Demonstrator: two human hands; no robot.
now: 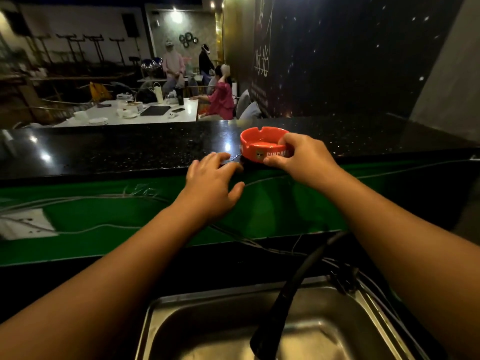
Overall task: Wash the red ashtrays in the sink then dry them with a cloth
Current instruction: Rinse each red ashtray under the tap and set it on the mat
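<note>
A red ashtray (262,141) stands on the near edge of a glossy black speckled table (117,154), well beyond the sink and to the right of the middle of the view. The right hand (301,154) holds it: the fingers (287,140) curl over the right part of the rim and the thumb presses the near outer wall. White capital letters run along that wall and read "SINGA", with the rest hidden behind the thumb; a small pale emblem sits just left of the letters, too small to make out. The rim has notches cut in it, and the inside looks wet or shiny. The left hand (210,185) lies just left of the ashtray, holding nothing, its fingers loosely spread and nearly straight, the tips on the table's edge. Below the table hangs a green panel (130,211) with pale cables (104,197) strung across it. Nearest the camera is a steel sink (161,315), and a black bent tap hose (285,294) reaches over its basin. On the dark wall (337,61) behind, flecked with small lights, two large white Chinese characters (261,63) read "时光"; the smaller lines of writing beneath them cannot be read. Farther back on the left, people stand or sit by a white dining table (187,110) set with plates and cups.
</note>
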